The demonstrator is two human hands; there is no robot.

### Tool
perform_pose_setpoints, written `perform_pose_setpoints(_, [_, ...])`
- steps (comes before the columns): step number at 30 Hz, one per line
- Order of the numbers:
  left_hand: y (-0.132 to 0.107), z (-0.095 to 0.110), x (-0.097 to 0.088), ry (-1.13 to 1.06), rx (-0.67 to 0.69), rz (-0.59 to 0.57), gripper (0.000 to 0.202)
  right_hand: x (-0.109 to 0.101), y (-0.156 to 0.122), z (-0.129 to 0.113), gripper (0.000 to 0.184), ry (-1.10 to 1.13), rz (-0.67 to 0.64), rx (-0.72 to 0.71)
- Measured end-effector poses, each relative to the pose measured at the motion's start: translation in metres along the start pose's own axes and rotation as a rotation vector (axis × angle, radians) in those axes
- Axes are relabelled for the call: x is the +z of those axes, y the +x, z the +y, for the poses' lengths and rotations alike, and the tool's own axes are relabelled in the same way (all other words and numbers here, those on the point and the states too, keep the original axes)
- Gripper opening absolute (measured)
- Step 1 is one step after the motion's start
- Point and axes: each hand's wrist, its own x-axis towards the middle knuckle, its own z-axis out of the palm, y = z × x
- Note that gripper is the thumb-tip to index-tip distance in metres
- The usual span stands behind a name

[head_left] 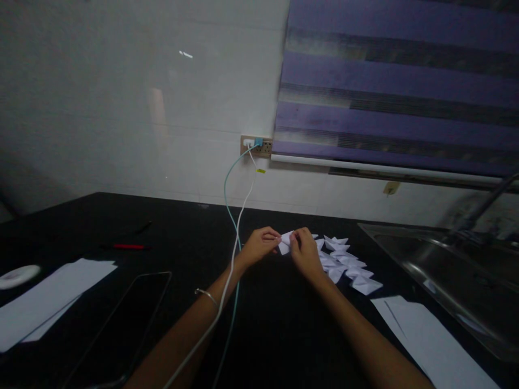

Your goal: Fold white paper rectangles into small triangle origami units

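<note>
Between my two hands is a small folded piece of white paper (285, 242), raised over the black counter. My left hand (261, 243) pinches its left edge with thumb and fingers. On the other side my right hand (305, 249) grips the paper's right part, its fingers closed and partly covering it. Several folded paper boats (344, 259) stand in rows just right of my right hand, a few of them partly hidden behind it.
White paper sheets (52, 302) and a dark phone (121, 324) lie at left, near a red-and-black pen (128, 247). More paper (433, 340) lies at right beside a metal sink (389, 237). White and teal cables (227, 275) hang from a wall socket (266, 147) across my left arm.
</note>
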Motion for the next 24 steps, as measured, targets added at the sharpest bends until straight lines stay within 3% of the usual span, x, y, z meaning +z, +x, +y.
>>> perform_pose_setpoints(5, [-0.0027,0.0065,0.0015,0.088,0.007,0.0,0.027,0.0035,-0.0002,0.0033,0.013,-0.002,0.058,-0.013])
perform_pose_setpoints(24, [-0.0021,0.0062,0.0029,0.144,0.043,0.032,0.031,0.0091,-0.0026,0.0005,0.015,0.102,0.057,0.037])
